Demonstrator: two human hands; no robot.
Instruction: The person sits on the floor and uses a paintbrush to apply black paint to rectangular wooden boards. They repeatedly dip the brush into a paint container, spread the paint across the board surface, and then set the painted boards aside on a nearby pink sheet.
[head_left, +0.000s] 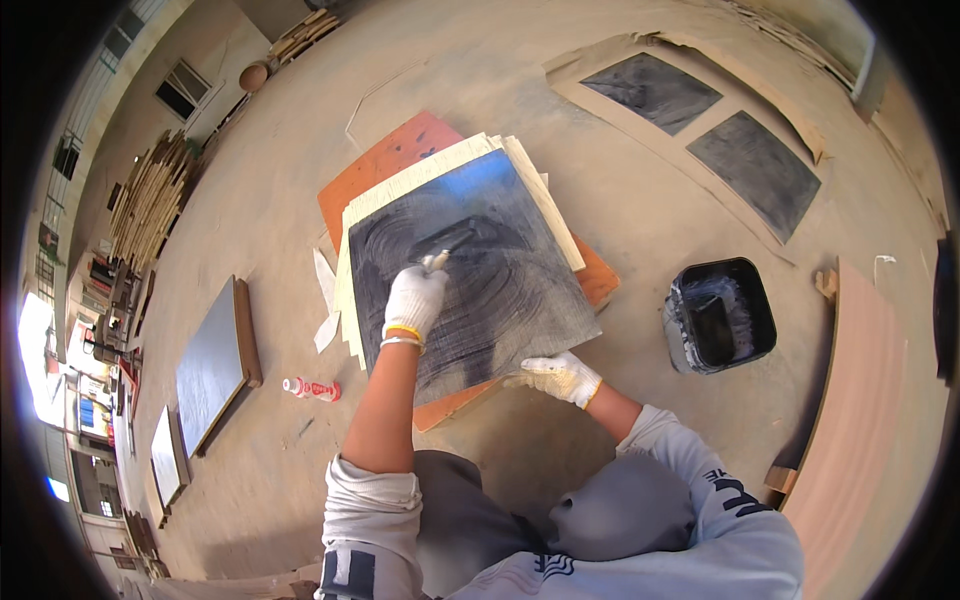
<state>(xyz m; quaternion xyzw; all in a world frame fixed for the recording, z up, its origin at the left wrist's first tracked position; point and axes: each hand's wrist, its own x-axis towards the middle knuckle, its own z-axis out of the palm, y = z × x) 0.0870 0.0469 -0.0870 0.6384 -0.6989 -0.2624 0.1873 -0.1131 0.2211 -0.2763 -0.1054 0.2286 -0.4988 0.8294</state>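
Left hand (415,298) outstretched — brush (447,252) gripped

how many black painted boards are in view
5: one under the left hand being coated, two drying at upper right, two on the floor at left. Others may be hidden in the stacks.
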